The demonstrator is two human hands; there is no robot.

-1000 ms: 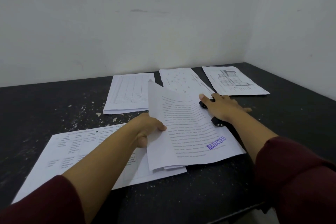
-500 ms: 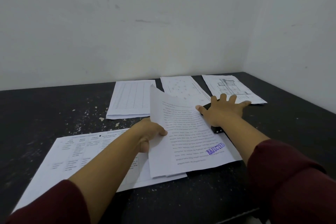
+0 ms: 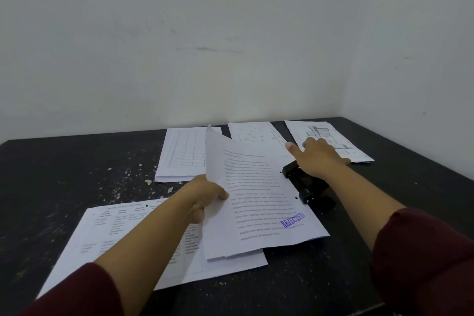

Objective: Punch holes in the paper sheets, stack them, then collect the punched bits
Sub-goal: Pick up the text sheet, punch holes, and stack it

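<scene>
1. Paper sheets (image 3: 259, 195) with the purple "REJECTED" stamp lie as a small bundle in the middle of the table (image 3: 64, 169), the near end resting on a larger printed sheet (image 3: 107, 233), the far end lifted; two fresh holes show along the right edge, so I judge this bundle punched and ready to go on the stack.
2. Left hand (image 3: 205, 197) pinches the bundle's left edge, thumb on top and fingers curled beneath. To do this well, it should hold all the sheets together, draw them straight left away from the hole punch (image 3: 306, 185) so the holes do not tear, then square the edges on the stack.
3. Right hand (image 3: 319, 159) hovers above the punch's far end with its fingers loosely extended, gripping nothing; it could steady the punch as the bundle comes away.
4. Three unpunched piles wait along the back: a table-grid pile (image 3: 183, 156), a middle pile (image 3: 256, 133) and a drawing pile (image 3: 331, 140).
5. Compared with half a second ago, the right hand has lifted off the punch, which now shows nearly whole, and the bundle's holed edge sits clear of the slot.
6. Pale specks (image 3: 120, 187), perhaps punched bits, dot the table on the left.
</scene>
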